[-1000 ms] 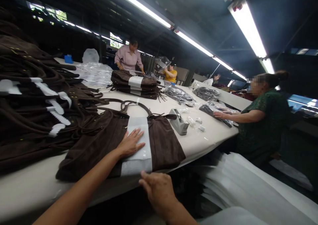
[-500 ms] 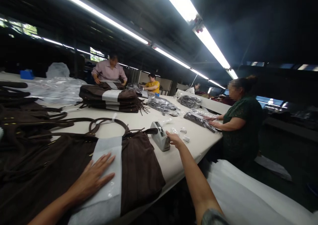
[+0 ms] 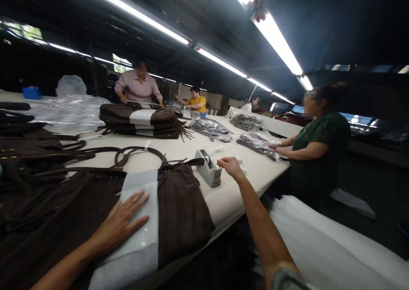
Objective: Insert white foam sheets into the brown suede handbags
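At our far left we see dark brown bags [image 3: 32, 149] heaped on the pale desk [image 3: 223, 202], and beyond them stand a blue box [image 3: 32, 93] and a spread of clear plastic [image 3: 73, 111]. Coming right, our left hand [image 3: 123, 219] lies palm down, its fingers spread, on a white wrap [image 3: 147, 243] that runs as a band over the brown bag [image 3: 183, 213] nearest to us. That bag lies flat at the desk's near edge, its looped handles [image 3: 155, 151] pointing away from us. Behind it, a person in a pink shirt [image 3: 139, 87] has both hands at a stack of bags [image 3: 162, 121] that carry white bands too. Further right, the gray tape dispenser [image 3: 209, 172] stands just beyond the bag's corner, and the tip of a strap [image 3: 191, 162] reaches up to it. Our right hand [image 3: 231, 167] is just beside the dispenser's front end, thumb and fingertips drawn close together; we cannot tell whether they pinch anything. Farther off, a person in yellow [image 3: 198, 104] reaches out an arm, and plastic-wrapped bags [image 3: 212, 128] lie along the desk. Then we see a person in dark green [image 3: 315, 140] with hands on one of these packages, and at our lower right, white sheets [image 3: 332, 239] beside the desk.
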Action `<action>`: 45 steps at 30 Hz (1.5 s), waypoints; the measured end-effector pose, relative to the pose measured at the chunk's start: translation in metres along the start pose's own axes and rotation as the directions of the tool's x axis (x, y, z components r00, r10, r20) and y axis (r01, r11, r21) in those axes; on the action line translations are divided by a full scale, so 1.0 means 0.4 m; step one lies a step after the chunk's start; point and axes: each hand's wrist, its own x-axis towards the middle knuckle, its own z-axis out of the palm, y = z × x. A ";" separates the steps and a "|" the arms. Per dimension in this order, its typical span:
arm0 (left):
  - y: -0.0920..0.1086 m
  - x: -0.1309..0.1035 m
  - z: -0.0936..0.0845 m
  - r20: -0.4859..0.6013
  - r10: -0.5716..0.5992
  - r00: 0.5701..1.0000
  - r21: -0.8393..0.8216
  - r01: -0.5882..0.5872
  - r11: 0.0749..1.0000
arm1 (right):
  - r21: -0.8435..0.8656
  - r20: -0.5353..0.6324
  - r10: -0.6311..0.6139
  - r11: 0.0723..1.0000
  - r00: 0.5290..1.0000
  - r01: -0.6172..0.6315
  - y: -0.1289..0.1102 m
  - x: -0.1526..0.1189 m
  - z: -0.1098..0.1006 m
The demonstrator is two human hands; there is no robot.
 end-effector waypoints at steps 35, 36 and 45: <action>0.038 -0.038 -0.058 0.070 -0.028 0.997 -0.171 0.039 0.984 | 0.486 0.284 0.272 0.786 0.919 -0.382 -0.243 -0.638 0.577; 0.037 -0.040 -0.057 0.069 -0.028 0.997 -0.177 0.040 0.983 | 0.462 0.276 0.277 0.801 0.920 -0.380 -0.240 -0.639 0.582; 0.026 -0.045 -0.050 0.051 -0.018 0.999 -0.225 0.029 0.974 | 0.242 0.338 0.316 0.881 0.887 -0.406 -0.213 -0.635 0.588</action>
